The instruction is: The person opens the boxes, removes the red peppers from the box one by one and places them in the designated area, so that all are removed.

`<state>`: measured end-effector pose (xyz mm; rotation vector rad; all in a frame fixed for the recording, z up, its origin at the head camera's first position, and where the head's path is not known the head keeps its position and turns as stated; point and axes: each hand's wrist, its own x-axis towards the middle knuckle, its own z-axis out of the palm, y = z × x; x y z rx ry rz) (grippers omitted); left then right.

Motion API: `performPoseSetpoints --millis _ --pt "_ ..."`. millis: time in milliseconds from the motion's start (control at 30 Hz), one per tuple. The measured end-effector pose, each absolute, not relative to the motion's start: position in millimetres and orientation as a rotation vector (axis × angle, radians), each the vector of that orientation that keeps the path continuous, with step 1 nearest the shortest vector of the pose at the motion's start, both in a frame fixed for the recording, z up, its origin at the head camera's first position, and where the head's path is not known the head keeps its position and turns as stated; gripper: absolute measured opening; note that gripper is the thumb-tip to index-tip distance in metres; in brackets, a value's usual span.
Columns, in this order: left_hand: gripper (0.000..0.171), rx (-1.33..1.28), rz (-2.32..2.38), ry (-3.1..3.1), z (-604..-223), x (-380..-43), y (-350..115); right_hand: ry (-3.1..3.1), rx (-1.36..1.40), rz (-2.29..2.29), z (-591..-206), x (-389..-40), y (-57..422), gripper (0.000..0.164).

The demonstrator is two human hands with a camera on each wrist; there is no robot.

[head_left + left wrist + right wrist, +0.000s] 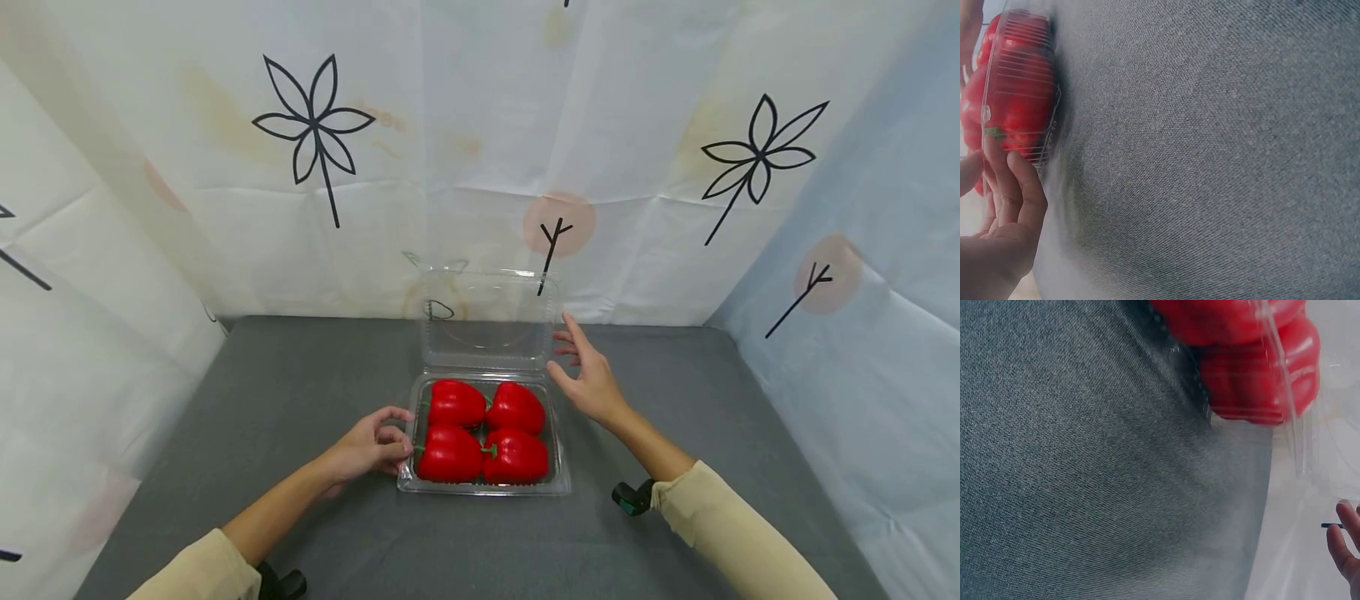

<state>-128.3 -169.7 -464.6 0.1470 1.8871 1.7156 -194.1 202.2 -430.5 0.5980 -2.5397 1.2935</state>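
A clear plastic clamshell container (483, 490) sits on the grey table with its hinged lid (487, 333) raised at the back. Inside it lie several red bell peppers (450, 454) with green stems, arranged in two rows. At the container's left rim, my left hand (375, 442) pinches the edge between thumb and fingers; the left wrist view shows the fingers (1013, 187) against the ribbed side wall. Beside the lid's right edge, my right hand (592, 383) has its fingers extended and spread, holding nothing.
A grey cloth (315, 358) covers the table. White patterned fabric (480, 125) hangs behind it and along both sides, close beyond the raised lid. Dark wrist straps (633, 497) sit at the sleeve cuffs.
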Motion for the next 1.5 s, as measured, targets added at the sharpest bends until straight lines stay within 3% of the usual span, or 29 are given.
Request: performPoseSetpoints --millis 1133,1500 --pt "0.044 0.211 1.713 1.793 -464.4 -115.9 -169.5 -2.841 0.532 1.209 -468.9 -194.3 199.6 0.065" --pt "0.046 0.193 1.731 1.775 -466.3 -115.6 -169.8 -2.969 0.532 1.136 -463.9 -191.5 200.8 0.078"
